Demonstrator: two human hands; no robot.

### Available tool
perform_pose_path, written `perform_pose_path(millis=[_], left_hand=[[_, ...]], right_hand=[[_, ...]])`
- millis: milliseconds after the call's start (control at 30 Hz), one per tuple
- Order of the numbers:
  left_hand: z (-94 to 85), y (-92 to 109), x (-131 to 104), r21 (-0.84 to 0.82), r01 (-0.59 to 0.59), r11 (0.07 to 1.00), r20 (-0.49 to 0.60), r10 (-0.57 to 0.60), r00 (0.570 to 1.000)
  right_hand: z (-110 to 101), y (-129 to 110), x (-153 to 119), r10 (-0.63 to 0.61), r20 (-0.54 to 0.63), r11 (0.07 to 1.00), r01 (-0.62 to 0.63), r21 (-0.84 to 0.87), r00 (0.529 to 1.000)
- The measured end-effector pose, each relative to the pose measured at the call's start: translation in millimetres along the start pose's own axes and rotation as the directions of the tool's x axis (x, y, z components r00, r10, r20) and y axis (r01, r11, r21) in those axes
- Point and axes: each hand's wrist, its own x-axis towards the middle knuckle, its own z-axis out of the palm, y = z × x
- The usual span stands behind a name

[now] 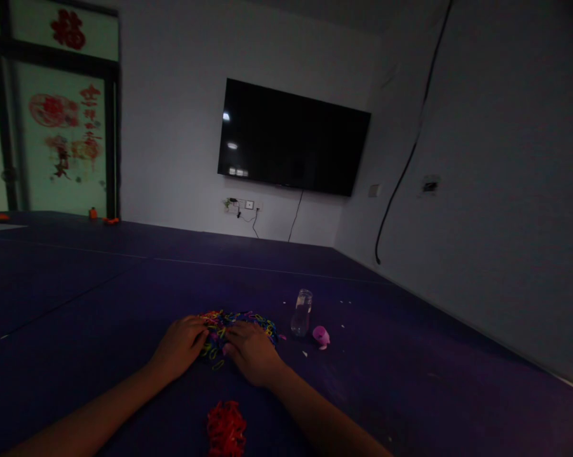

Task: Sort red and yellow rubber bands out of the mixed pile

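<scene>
A pile of small, thin, many-coloured loops (216, 346), which look like rubber bands, lies on the dark blue-purple surface. My left hand (180, 343) rests on the pile's left side, its fingers extended over the loops. From the right, my right hand (254, 350) lies over the pile with its fingers reaching across it. The fingertips are partly hidden among the loops, and neither hand visibly lifts one. Closer to me, between my forearms, sits a separate heap of red loops (226, 428).
Right of the pile stands a clear bottle (301, 314) without a lid, and beside it a pink cap-like piece (321, 336). White scraps dot the surface. Orange objects (93, 214) lie at the far left. A black cable (401, 178) hangs along the right wall; a television (293, 139) hangs behind.
</scene>
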Motion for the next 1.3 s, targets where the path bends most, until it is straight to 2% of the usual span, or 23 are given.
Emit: perform_pose_path(millis=[133,267,433,733,867,1067,1200,1300], left_hand=[[0.7,-0.1,-0.5,-0.031,-0.057,0.998,-0.029,0.056,0.998],[6.5,-4.0,-2.0,-0.033,-0.120,0.992,0.011,0.120,0.993],[8.0,-6.3,-2.1,-0.011,-0.082,0.997,-0.001,0.082,0.997],[-4.5,3.3,-1.6,-0.006,-0.030,1.000,-0.021,0.030,0.999],[-5.1,4.7,-1.2,-0.080,-0.111,0.991,0.002,0.112,0.994],[-3.8,5.2,-2.3,-0.142,-0.218,0.966,0.096,0.232,0.968],[-7.5,9.1,-2.9,-0.179,-0.280,0.943,0.117,0.303,0.946],[-7.7,9.3,-3.0,-0.179,-0.308,0.934,0.109,0.330,0.938]], right_hand=[[1.3,1.7,0.4,0.029,-0.018,0.999,-0.029,0.015,0.999],[0.0,1.2,0.9,0.004,-0.017,1.000,-0.004,0.020,1.000],[-0.9,0.3,1.0,0.034,-0.041,0.999,-0.033,0.015,0.999],[5.1,3.8,1.3,0.120,-0.088,0.993,-0.121,0.001,0.989],[4.5,2.9,0.6,0.134,-0.088,0.991,-0.133,0.016,0.987],[4.4,1.2,-0.6,0.091,-0.125,0.996,-0.087,0.033,0.988],[9.3,5.0,-0.2,0.079,-0.132,0.997,-0.075,0.030,0.988],[9.6,6.6,0.7,0.021,-0.101,1.000,-0.019,0.019,0.995]])
